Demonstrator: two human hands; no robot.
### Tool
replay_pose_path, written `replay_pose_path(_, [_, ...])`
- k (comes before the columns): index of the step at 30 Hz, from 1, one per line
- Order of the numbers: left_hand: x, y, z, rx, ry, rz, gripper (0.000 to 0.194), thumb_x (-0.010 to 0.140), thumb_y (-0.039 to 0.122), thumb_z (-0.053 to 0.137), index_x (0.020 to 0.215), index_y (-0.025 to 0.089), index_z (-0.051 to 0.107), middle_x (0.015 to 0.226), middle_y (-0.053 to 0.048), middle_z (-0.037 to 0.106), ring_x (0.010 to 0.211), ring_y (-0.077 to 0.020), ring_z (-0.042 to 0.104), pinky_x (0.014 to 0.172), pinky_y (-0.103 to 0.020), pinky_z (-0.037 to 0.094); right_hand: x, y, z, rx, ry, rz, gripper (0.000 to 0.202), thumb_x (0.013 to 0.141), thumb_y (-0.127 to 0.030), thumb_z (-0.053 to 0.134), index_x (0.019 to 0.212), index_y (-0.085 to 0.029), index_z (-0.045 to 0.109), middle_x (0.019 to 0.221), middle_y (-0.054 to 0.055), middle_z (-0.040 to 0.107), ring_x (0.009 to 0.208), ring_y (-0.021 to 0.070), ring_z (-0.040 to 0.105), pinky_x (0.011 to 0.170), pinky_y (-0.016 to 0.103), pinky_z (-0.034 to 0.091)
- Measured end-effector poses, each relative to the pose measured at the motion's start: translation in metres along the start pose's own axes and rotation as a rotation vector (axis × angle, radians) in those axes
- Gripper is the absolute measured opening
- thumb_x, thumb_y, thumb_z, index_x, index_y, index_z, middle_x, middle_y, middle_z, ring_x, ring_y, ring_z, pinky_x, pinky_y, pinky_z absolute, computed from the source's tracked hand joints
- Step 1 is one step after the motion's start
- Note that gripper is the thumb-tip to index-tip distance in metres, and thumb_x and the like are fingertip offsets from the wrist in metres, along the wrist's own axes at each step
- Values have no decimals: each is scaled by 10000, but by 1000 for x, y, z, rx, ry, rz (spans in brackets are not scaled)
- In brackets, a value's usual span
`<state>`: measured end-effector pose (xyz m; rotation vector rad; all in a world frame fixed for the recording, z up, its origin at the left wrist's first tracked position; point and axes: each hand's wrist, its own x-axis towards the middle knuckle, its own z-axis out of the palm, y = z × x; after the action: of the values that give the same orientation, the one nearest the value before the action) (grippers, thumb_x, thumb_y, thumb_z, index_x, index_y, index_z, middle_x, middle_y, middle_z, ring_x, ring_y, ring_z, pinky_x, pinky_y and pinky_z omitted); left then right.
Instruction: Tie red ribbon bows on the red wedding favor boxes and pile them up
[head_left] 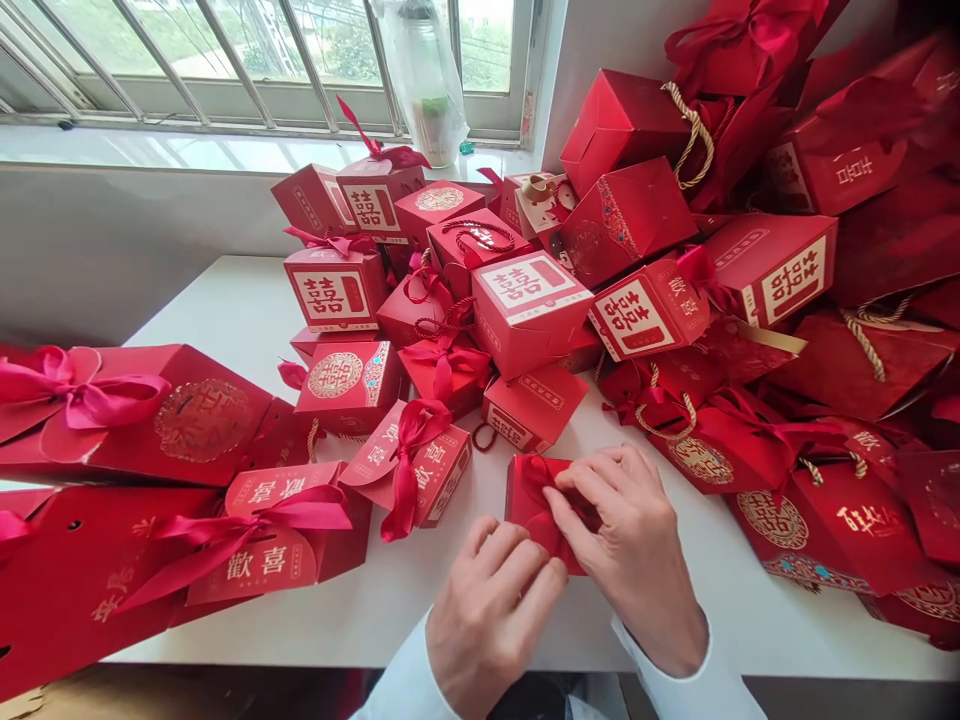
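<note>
With left hand (495, 610) curled inward, impossible to see whether clamped on anything; with right hand (631, 542), pinching ribbon (538, 478) between thumb and forefinger, at the box (517, 492) just inside the table's (727, 602) front edge. Seemingly tying; likely calls next for drawing it snug. Crowded beyond, toward the far edge, with other boxes (532, 320).
</note>
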<state>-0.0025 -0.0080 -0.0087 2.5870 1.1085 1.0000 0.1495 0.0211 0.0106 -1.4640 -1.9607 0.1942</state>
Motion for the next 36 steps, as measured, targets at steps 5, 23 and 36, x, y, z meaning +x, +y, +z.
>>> replay_pose_path(5, [4,0,-3,-13,-5,-27,150,893,68,505,837,149,619,720,-32,629,705,-157,511,668,-319,394,-2,3,-9,99,-33,29,72,897,-211,564,894,-209,637,839,21,660,817,201,518,769,359,423])
replay_pose_path(23, [43,-3,4,-37,73,-140,133,892,139,548,933,184,667,860,-56,618,886,-197,474,788,-310,505,-11,35,-31,31,-171,-18,137,885,-181,546,933,-240,660,964,46,632,931,211,568,788,351,499])
replay_pose_path(36, [29,-13,4,164,136,263,162,881,56,533,855,137,670,831,-54,690,871,-202,562,750,-345,431,-9,33,-19,47,-98,54,114,864,-151,558,816,-226,629,841,11,625,808,174,569,700,295,463])
